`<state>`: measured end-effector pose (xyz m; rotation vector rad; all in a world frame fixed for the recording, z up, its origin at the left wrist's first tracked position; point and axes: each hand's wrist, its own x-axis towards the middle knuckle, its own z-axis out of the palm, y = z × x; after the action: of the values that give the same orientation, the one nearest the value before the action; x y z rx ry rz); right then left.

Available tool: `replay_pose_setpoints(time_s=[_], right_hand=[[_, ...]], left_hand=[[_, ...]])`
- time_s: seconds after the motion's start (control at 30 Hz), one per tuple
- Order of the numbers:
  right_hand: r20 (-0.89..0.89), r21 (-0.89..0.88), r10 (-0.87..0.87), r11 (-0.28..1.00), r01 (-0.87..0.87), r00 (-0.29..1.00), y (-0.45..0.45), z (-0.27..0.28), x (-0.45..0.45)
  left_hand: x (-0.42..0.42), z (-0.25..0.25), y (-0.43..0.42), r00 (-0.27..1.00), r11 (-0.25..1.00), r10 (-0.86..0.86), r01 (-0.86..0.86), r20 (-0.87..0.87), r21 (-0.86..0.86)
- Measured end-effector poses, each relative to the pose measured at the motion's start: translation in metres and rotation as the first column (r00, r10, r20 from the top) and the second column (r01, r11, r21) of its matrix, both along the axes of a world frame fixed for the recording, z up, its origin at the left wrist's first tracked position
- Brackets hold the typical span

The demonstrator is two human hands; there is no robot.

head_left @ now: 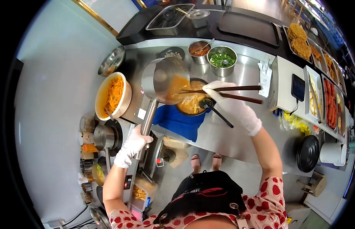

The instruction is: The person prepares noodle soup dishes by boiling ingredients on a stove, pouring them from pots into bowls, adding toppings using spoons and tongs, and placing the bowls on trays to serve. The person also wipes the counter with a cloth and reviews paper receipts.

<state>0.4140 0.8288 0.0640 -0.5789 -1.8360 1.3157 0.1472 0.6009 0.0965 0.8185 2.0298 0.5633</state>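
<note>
My left hand (136, 144), in a white glove, is wrapped round the long handle of a steel saucepan (150, 78). The pan is tilted to the right, with orange broth at its lip over a black bowl (191, 113). Noodles and broth fill the bowl, and a black ladle (219, 114) rests in it. Closed round dark chopsticks (238, 88), my right hand (223, 95) is just right of the bowl, also gloved. The chopstick tips reach over the bowl to the pan's lip. A blue cloth (181, 122) lies under the bowl's near side.
Steel pots of chopped greens (222, 61) and red topping (199, 51) stand behind the bowl. Shredded carrot fills a white bowl (128, 91) at left. A phone (298, 87), food trays (330, 103) and stacked black plates (308, 153) are at right.
</note>
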Motion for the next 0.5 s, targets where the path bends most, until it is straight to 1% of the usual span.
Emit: replay_pose_setpoints(time_s=[0.03, 0.07, 0.17, 0.27, 0.3, 0.37, 0.43, 0.47, 0.5], right_hand=[[-0.007, 0.078, -0.027, 0.997, 0.027, 1.000, 0.000, 0.005, 0.010], [0.018, 0.018, -0.046, 0.999, 0.046, 0.999, 0.000, 0.012, 0.016], [-0.082, -0.022, -0.045, 0.999, 0.044, 0.996, 0.002, 0.018, 0.010], [-0.075, -0.095, 0.020, 0.995, -0.027, 0.997, 0.000, 0.015, -0.015], [0.012, -0.041, 0.067, 0.997, -0.066, 0.998, 0.002, 0.018, -0.018], [-0.025, -0.047, 0.020, 0.999, -0.021, 0.999, -0.009, 0.026, -0.008], [-0.031, 0.110, -0.031, 0.993, 0.034, 0.999, -0.013, 0.022, 0.004], [0.011, 0.004, 0.014, 1.000, -0.014, 1.000, -0.006, 0.016, 0.011], [0.077, 0.061, -0.019, 0.998, 0.014, 0.997, -0.003, 0.016, 0.021]], left_hand=[[0.002, 0.002, 0.000, 1.000, 1.000, 0.007, -0.007, -0.004, -0.004], [0.006, 0.006, 0.002, 1.000, 1.000, 0.015, -0.015, -0.008, -0.006], [0.012, 0.010, 0.003, 1.000, 1.000, 0.022, -0.022, -0.020, -0.008], [0.013, 0.012, 0.002, 1.000, 1.000, 0.006, -0.007, -0.030, -0.017], [0.013, 0.012, 0.002, 0.999, 1.000, 0.001, -0.002, -0.032, -0.022], [0.013, 0.013, 0.002, 1.000, 1.000, 0.002, -0.002, -0.029, -0.007], [0.013, 0.012, -0.001, 1.000, 1.000, 0.013, -0.013, -0.024, 0.004], [0.012, 0.012, 0.000, 1.000, 1.000, 0.018, -0.018, -0.023, 0.004], [0.011, 0.011, -0.001, 1.000, 1.000, 0.021, -0.021, -0.022, 0.003]])
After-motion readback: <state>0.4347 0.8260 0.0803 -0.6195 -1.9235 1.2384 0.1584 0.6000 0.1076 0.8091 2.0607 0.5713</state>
